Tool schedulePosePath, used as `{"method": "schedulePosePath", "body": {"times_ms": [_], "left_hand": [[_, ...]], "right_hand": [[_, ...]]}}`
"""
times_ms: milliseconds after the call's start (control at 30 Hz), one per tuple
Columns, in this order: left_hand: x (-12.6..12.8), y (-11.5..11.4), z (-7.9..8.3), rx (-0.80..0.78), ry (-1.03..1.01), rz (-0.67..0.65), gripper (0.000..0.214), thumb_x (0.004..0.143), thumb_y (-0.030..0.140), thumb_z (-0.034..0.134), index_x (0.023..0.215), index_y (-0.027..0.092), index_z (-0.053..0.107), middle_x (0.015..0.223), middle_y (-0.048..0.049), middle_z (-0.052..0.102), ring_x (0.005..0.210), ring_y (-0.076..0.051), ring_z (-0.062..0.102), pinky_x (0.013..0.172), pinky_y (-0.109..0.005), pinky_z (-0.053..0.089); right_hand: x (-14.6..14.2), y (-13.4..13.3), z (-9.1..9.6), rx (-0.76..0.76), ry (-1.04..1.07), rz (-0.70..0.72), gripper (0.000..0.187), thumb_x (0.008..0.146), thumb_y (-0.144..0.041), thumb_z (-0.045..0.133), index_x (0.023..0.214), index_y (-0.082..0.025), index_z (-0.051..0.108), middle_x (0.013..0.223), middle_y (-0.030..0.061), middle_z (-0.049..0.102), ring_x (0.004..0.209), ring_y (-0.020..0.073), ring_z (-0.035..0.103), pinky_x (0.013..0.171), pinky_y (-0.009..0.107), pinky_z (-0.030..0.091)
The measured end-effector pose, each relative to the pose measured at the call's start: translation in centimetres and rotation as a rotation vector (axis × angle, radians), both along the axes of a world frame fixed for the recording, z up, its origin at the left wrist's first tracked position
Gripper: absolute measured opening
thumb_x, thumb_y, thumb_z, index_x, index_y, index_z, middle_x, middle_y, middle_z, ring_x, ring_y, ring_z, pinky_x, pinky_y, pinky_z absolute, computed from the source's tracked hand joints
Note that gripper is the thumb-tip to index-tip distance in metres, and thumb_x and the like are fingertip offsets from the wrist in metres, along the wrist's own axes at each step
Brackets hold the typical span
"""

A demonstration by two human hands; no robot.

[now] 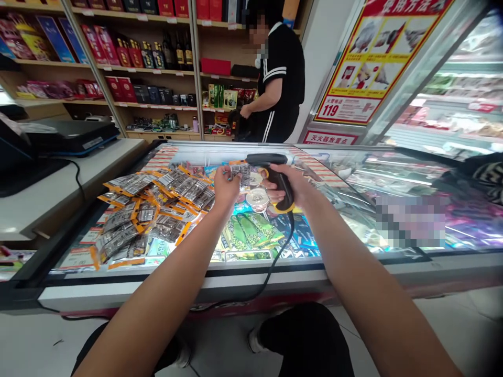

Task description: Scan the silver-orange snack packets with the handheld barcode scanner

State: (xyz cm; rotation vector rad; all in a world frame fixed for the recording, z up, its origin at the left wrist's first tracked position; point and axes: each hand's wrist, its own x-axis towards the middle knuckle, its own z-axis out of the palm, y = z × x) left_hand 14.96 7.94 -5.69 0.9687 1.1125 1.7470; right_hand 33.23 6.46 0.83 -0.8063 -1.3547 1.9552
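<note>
My left hand (227,187) pinches a small snack packet (245,174) with a barcode on it, above the glass top of a chest freezer (118,293). Wrapped around the handle of a black and yellow barcode scanner (281,183) is my right hand (291,183). The scanner's head points left, close to the packet. Its black cable (275,262) hangs down over the freezer's front edge. To the left of my left hand lies a pile of similar packets (153,209) with orange edges, on the glass. Ice-cream wrappers (245,230) show through the glass beneath my hands.
Across the freezer stands a person (281,73) in black, in front of shelves (153,107) of boxes and bottles. At the left a counter (23,209) bears a flat black device (70,137). A red and yellow poster (369,63) hangs behind, right.
</note>
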Motion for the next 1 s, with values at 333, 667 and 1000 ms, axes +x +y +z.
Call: {"method": "schedulePosePath", "body": {"times_ms": [333, 667, 1000], "left_hand": [[0.2, -0.9, 0.7, -0.038, 0.007, 0.009, 0.023, 0.087, 0.007, 0.066, 0.098, 0.021, 0.051, 0.098, -0.0034, 0.072, 0.084, -0.013, 0.069, 0.078, -0.024, 0.053], [-0.8, -0.8, 0.5, -0.083, 0.473, 0.061, 0.027, 0.091, 0.013, 0.058, 0.116, 0.02, 0.052, 0.111, -0.0127, 0.075, 0.1, -0.024, 0.073, 0.087, -0.037, 0.057], [-1.5, -4.5, 1.5, -0.108, 1.735, 0.183, 0.043, 0.098, 0.012, 0.041, 0.129, 0.014, 0.07, 0.13, -0.0238, 0.066, 0.13, -0.041, 0.057, 0.105, -0.052, 0.046]], "right_hand": [[-1.2, -2.2, -1.5, 0.143, -0.026, 0.035, 0.039, 0.086, -0.055, 0.077, 0.086, -0.021, 0.058, 0.059, -0.0064, 0.049, 0.04, 0.0064, 0.034, 0.04, 0.024, 0.028], [-0.5, -1.8, -1.5, 0.131, -0.065, -0.064, 0.037, 0.088, -0.055, 0.075, 0.09, -0.021, 0.061, 0.062, -0.0047, 0.053, 0.042, 0.0084, 0.042, 0.042, 0.025, 0.033], [0.9, 1.4, -2.8, 0.4, -0.752, -0.772, 0.037, 0.094, -0.057, 0.06, 0.087, -0.022, 0.069, 0.088, 0.01, 0.074, 0.082, 0.0256, 0.068, 0.075, 0.036, 0.052]]}}
